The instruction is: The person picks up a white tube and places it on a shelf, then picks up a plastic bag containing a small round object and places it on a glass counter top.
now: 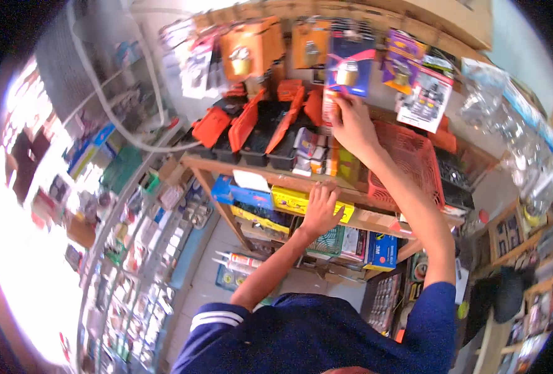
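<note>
My right hand (355, 126) reaches to the back of the shelf, its fingers closed round a slim white-and-red container (329, 107). Just above it hangs a padlock (346, 73) on a blue card. Lower down, my left hand (322, 209) rests on the wooden shelf edge (376, 219), fingers spread and holding nothing. Under that hand is a yellow box (289, 200). Left of my right forearm stand small upright boxes (309, 151); to its right is a red plastic basket (407, 159). What lies behind my right fingers is hidden.
Black bins with orange lids (245, 128) line the shelf's left half. More carded padlocks (242, 61) hang behind. A glass display counter (133, 268) runs along the left. Clear plastic packs (513, 118) hang at right. Sealant tubes (239, 260) lie low down.
</note>
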Motion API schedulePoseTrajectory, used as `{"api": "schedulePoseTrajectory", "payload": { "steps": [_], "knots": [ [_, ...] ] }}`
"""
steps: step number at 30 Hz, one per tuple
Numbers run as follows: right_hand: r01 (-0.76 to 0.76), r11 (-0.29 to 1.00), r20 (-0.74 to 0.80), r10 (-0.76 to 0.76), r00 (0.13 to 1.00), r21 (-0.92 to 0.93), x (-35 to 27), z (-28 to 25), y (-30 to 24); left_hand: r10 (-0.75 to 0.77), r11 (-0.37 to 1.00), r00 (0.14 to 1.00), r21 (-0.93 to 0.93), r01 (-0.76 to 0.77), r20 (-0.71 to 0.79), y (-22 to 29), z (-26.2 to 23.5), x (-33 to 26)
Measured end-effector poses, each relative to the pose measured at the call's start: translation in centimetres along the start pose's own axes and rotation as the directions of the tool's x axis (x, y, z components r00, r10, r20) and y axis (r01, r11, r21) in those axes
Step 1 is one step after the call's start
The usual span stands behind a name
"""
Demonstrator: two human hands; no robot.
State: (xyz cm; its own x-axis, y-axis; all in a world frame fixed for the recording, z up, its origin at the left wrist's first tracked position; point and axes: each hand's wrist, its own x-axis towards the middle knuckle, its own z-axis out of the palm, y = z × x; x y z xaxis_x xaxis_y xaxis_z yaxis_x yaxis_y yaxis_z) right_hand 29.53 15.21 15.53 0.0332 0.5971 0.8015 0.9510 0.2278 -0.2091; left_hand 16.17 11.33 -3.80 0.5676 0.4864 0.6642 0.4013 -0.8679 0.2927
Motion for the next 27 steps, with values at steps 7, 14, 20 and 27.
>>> {"api": "schedulePoseTrajectory", "payload": {
  "steps": [7,14,20,27],
  "knots": [
    [0.273,0.926,0.243,-0.337,0.909,0.262,-6.8,-2.0,-13.2,0.109,0.986,0.992,-0.119,-0.116,-0.061,-0.5,-3.6,-5.5],
    [0.216,0.817,0.528,-0.522,0.669,0.535,-12.0,3.9,-19.2,-0.405,0.872,0.815,-0.094,0.481,0.415,-8.1,2.7,-28.6],
    [0.072,0.791,0.696,-0.574,0.431,0.608,-19.5,17.6,-18.6,-0.908,-0.326,-0.398,0.377,0.867,0.130,-6.2,-1.8,-72.4],
    [-0.058,0.967,0.969,-0.247,0.021,0.247,-39.5,34.0,-14.0,-0.716,-0.687,-0.635,-0.131,0.715,0.290,12.5,-18.8,-92.7]
  ]
}}
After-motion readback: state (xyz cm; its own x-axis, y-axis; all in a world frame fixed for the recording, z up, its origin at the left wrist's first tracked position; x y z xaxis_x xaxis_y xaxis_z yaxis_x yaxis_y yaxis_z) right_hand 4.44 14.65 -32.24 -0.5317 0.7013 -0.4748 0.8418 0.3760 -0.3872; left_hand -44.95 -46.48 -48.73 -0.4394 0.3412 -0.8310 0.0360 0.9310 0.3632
